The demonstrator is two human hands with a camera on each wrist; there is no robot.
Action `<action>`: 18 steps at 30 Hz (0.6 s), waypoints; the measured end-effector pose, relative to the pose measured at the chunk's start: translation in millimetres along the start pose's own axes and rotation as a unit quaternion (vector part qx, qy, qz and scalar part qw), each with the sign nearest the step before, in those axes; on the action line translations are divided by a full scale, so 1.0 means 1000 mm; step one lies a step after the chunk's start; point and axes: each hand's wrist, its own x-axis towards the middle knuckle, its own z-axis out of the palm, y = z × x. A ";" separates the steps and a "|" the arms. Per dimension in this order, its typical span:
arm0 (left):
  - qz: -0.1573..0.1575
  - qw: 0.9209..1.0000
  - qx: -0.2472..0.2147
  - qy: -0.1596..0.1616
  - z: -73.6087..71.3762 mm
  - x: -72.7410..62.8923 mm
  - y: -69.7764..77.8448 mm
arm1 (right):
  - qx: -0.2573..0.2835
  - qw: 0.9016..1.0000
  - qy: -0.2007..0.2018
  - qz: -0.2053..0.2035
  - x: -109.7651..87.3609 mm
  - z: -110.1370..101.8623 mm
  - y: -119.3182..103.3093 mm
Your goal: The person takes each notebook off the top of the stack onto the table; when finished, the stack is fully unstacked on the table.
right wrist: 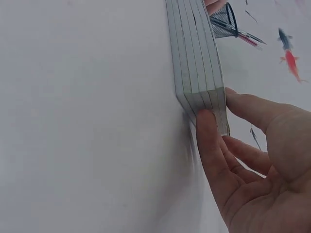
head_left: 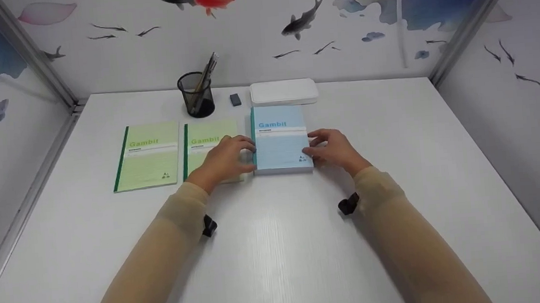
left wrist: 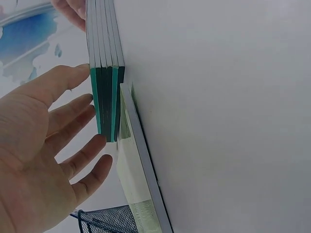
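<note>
A stack of several blue "Gambit" notebooks [head_left: 281,145] lies on the white table, green spines on the left. My left hand [head_left: 224,157] is at the spine side with fingers spread and loosely bent; in the left wrist view, fingertips of the left hand [left wrist: 43,141] are at the stacked spines [left wrist: 107,102]. At the opposite side is my right hand [head_left: 335,150]. In the right wrist view, digits of the right hand [right wrist: 262,165] touch the page edges [right wrist: 197,58] and a corner of the stack. A green notebook [head_left: 198,157] lies partly hidden under my left forearm and hand.
Another green notebook [head_left: 147,156] lies farther left. Behind stand a black mesh pen cup [head_left: 199,106] with pens, a dark eraser [head_left: 235,99] and a white flat case [head_left: 284,92] right behind the blue stack. Printed panels [head_left: 252,42] border the table [head_left: 268,248].
</note>
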 end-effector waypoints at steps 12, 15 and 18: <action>-0.003 1.000 -0.014 0.006 0.001 0.000 -0.003 | 0.023 0.999 0.003 0.029 0.000 0.001 -0.003; -0.007 1.000 -0.020 0.004 0.001 0.000 -0.003 | 0.024 0.999 0.007 0.031 0.000 0.001 -0.002; -0.008 1.000 -0.011 0.003 0.002 0.000 -0.002 | 0.032 0.999 0.009 0.027 0.001 0.000 -0.001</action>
